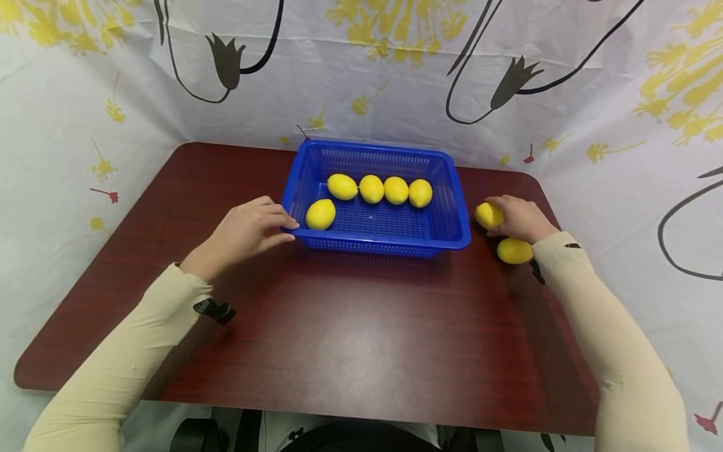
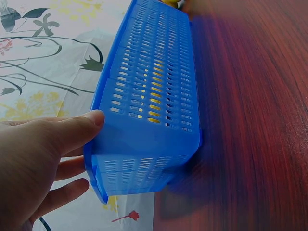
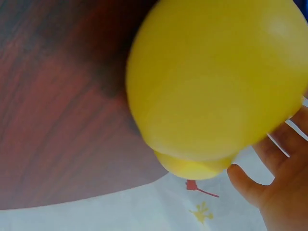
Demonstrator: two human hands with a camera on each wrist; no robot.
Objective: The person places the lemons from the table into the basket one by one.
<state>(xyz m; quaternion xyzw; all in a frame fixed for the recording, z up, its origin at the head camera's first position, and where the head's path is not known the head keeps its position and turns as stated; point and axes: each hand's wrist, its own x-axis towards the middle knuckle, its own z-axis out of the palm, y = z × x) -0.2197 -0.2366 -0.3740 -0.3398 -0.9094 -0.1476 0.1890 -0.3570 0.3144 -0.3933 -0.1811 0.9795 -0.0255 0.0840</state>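
Lemon (image 1: 486, 216), gripped by your right hand (image 1: 521, 218); blue basket (image 1: 373, 239), left of that hand, long axis running sideways; your left hand (image 1: 248, 227) pinches its rim.

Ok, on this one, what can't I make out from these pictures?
Head: right end of the loose lemon, behind the right sleeve.
Left wrist: most of the inside of the blue basket, behind its slotted walls.
Right wrist: most of the held lemon, behind the loose lemon; nearly all the blue basket, cut off at top right.
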